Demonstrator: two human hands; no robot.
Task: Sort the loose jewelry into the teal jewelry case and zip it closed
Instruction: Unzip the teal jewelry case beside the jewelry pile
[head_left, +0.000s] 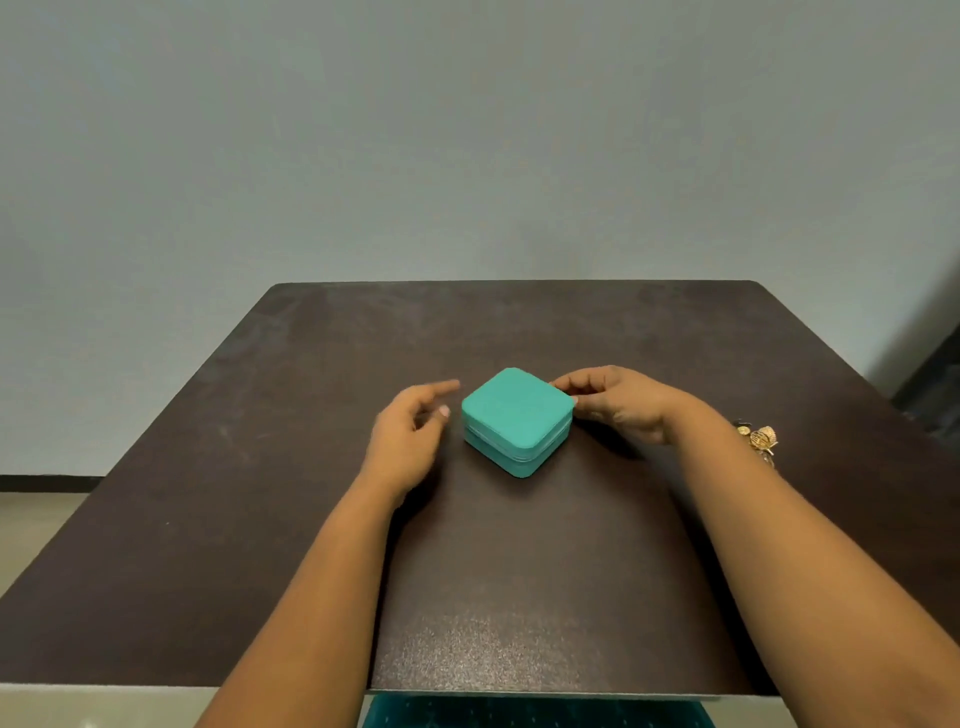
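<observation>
the teal jewelry case (517, 418) lies closed at the frame centre, between the hands. the right hand (621, 402) pinches its right corner; the left hand (410, 434), relaxed and empty, is just beside it. the loose jewelry (759, 439) lies at the right edge.

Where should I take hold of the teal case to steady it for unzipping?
Grip the square teal jewelry case by its two side corners, one from each side, below the zipper seam. It lies flat and closed, turned corner-on; the right hand already pinches its right corner, while the left hand is beside it.
</observation>
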